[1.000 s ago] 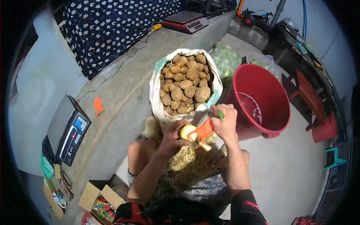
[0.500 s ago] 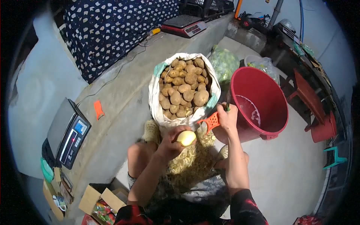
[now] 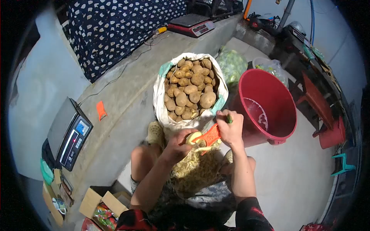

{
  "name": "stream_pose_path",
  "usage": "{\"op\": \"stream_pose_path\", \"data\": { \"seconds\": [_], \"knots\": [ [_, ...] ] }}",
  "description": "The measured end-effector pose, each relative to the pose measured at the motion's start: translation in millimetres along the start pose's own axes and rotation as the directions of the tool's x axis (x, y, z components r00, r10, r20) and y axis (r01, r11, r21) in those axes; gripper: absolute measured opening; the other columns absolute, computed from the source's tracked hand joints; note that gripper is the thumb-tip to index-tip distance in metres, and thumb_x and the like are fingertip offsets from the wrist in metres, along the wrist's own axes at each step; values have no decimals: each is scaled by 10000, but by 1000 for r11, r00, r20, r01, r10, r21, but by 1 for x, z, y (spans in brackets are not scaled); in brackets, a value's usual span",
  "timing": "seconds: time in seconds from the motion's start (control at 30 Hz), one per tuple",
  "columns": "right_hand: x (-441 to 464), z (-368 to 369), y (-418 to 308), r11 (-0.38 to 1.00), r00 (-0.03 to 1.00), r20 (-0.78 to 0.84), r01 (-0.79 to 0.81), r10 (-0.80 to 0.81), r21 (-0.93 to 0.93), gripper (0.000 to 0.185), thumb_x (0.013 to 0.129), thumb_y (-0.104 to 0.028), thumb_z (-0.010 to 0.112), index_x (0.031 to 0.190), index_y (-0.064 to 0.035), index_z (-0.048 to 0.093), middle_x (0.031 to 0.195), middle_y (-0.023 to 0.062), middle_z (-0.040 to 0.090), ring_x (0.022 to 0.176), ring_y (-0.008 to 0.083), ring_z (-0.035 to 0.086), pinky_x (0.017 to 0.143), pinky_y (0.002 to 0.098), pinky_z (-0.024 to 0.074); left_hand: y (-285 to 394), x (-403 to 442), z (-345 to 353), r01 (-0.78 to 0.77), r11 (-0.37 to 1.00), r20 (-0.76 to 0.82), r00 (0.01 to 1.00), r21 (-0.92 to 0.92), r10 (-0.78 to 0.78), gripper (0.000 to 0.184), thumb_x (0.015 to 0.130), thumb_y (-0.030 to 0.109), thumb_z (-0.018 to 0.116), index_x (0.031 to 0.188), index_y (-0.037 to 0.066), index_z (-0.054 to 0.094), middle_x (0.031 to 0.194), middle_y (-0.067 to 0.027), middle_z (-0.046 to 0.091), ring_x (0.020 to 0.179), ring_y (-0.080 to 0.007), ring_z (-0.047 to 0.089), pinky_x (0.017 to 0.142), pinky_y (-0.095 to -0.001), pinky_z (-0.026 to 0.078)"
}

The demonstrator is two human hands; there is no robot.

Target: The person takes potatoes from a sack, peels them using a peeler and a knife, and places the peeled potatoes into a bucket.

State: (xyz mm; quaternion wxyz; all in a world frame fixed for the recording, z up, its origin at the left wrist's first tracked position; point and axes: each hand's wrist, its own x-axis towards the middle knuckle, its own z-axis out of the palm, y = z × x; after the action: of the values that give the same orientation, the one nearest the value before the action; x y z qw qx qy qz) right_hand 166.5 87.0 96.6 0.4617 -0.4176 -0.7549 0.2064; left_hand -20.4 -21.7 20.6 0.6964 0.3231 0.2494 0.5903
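My left hand (image 3: pixel 178 149) is closed around a pale, peeled potato (image 3: pixel 191 137). In my right hand (image 3: pixel 231 129) is an orange peeler (image 3: pixel 211 134), its head against the potato, with a strip of peel hanging by it. A short green piece (image 3: pixel 229 118), perhaps a handle, also sticks out of that fist; the rest of it is hidden. Below my hands, peelings (image 3: pixel 194 165) lie heaped between my feet. A white sack (image 3: pixel 158 101) full of unpeeled potatoes (image 3: pixel 190 89) stands just beyond them.
To the right of the sack stands a large red bucket (image 3: pixel 283 139). Behind it are a bag of green vegetables (image 3: pixel 232 64) and a red stool (image 3: pixel 316 98). A ledge on the left bears a scale (image 3: pixel 73 140) and another orange tool (image 3: pixel 101 110). An open cardboard box (image 3: pixel 92 202) sits lower left.
My right hand has brought the peeler left and down onto the potato, where it was apart before. A strip of peel now hangs beside it. My left hand stays nearly in place.
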Motion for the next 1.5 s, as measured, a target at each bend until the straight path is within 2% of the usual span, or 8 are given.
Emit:
{"op": "stream_pose_path", "data": {
  "seconds": [0.3, 0.4, 0.67, 0.8, 1.03, 1.17, 1.37, 1.5],
  "knots": [
    [-6, -6, 14, 976, 988, -60, 132, -144, -170, 223, 790, -161, 631, 645, 0, 578, 585, 165, 544, 576, 352, 536, 598, 423, 416, 1, -4, 6, 20, 996, 74, 997, 86, -27, 611, 684, 61, 828, 1210, -38, 534, 1159, -83, 589, 1091, -185, 588, 954, -348, 486],
    [9, -12, 46, 933, 932, -50, -361, 360, -9, 174, 734, -137, 634, 705, 34, 644, 607, 198, 604, 504, 304, 585, 530, 389, 454, 3, -1, 6, 44, 985, 172, 985, -168, -15, 582, 672, -5, 803, 1208, 36, 581, 1202, -53, 587, 1129, -192, 565, 1009, -360, 447],
    [-5, -9, 20, 988, 994, -62, 79, -88, -129, 140, 670, -130, 655, 701, 5, 629, 626, 195, 577, 606, 399, 566, 625, 416, 440, -8, 0, 8, 2, 999, 37, 999, 39, -3, 606, 650, 19, 804, 1203, -5, 556, 1160, -78, 608, 1054, -188, 602, 906, -321, 496],
    [8, -17, 34, 968, 963, -94, -250, 252, 35, 242, 780, -154, 605, 710, 78, 596, 531, 128, 524, 505, 122, 473, 508, 336, 406, -2, -4, 3, 50, 997, 24, 998, 61, -52, 688, 649, 126, 830, 1255, -11, 533, 1182, -86, 586, 1080, -177, 574, 933, -313, 465],
    [-4, -10, -2, 964, 981, -76, 159, -179, -214, 140, 674, -139, 643, 639, -10, 601, 541, 180, 504, 518, 378, 537, 532, 451, 410, -1, -4, 8, 26, 999, 86, 996, 25, -28, 714, 664, 104, 806, 1294, -26, 496, 1178, -82, 588, 1087, -178, 574, 957, -325, 459],
    [8, -10, 42, 921, 921, -23, -388, 389, 20, 176, 714, -141, 621, 675, 31, 620, 615, 205, 591, 537, 305, 615, 534, 363, 452, 8, -6, 9, 14, 999, 84, 996, -48, -10, 695, 658, 62, 819, 1276, -32, 514, 1160, -81, 609, 1069, -170, 589, 939, -318, 471],
    [-1, -9, 3, 959, 985, 23, 173, -172, -224, 220, 712, -183, 649, 654, 21, 589, 595, 202, 560, 592, 394, 595, 550, 397, 463, 6, -7, 12, -5, 995, 18, 1000, 104, 3, 715, 672, 95, 829, 1289, -50, 499, 1160, -72, 608, 1054, -171, 598, 922, -315, 489],
    [4, -4, 46, 927, 929, 17, -370, 370, 64, 238, 764, -184, 619, 729, 52, 631, 563, 179, 560, 510, 155, 574, 533, 357, 452, -4, -3, -8, -19, 1000, 132, 991, 20, 16, 686, 687, 28, 796, 1307, -7, 505, 1167, -81, 601, 1054, -174, 597, 931, -321, 489]
  ]
}}
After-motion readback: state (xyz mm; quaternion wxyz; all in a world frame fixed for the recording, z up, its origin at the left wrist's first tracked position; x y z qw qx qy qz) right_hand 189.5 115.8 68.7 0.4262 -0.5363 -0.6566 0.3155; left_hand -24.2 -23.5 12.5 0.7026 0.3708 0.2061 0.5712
